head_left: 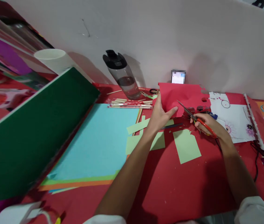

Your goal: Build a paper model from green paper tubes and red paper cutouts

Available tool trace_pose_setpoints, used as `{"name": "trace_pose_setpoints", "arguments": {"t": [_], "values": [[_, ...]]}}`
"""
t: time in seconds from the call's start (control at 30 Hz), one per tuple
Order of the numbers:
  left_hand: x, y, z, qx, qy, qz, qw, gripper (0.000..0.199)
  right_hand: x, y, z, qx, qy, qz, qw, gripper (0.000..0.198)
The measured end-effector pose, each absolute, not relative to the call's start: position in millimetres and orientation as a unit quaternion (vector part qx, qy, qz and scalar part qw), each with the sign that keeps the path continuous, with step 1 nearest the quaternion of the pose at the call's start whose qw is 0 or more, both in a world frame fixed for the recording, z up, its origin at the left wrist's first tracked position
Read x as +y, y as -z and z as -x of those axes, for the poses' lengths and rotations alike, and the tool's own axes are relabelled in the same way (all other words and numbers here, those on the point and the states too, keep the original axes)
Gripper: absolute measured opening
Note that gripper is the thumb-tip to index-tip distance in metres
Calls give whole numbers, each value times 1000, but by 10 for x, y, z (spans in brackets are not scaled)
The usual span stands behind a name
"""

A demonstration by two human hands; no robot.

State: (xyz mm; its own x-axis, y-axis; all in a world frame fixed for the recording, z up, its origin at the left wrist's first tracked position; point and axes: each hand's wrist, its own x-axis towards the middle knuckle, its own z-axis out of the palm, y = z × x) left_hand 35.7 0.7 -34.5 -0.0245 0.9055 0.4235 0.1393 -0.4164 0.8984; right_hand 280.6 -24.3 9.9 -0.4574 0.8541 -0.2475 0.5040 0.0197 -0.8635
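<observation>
Just right of the bottle (126, 81), clamps the fingers of the left hand (159, 115) on the lower left part of the red paper (183, 94), with its long axis running sideways, away from the bottle. Farther right of the bottle, holds the scissors (189, 113) in the right hand (210, 122), with fingers wrapped around the handles and blades aimed back bottleward across the paper's lower right part, nearer than the left hand to its holed end; cannot tell if touching.

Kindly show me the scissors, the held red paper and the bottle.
Scissors (201, 122), head view: red handle.
Held red paper (186, 94), head view: the sheet's middle.
Bottle (125, 81), head view: its transparent body.
</observation>
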Motion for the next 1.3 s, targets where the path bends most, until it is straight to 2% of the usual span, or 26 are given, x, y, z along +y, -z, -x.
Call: {"name": "trace_pose_setpoints", "arguments": {"t": [0.23,0.47,0.73,0.97,1.13,1.2,1.3], "values": [[18,332,-368,447,-576,-608,316,62,-253,-139,-2795,-711,-482,484,169,24],[23,334,-372,461,-569,-614,292,67,-276,-139,-2841,-663,-533,500,162,36],[49,382,-353,451,-591,-595,306,66,-222,-21,-2940,-601,-579,502,229,52],[29,355,-346,452,-596,-586,312,64,-186,22,-3019,-578,-698,362,218,40],[32,352,-334,460,-612,-563,311,57,-154,116,-3093,-581,-711,320,235,36],[42,358,-322,467,-612,-561,305,53,-154,128,-3110,-590,-706,322,223,41],[57,364,-304,475,-609,-556,307,51,-159,114,-3099,-602,-697,331,205,62]]}}
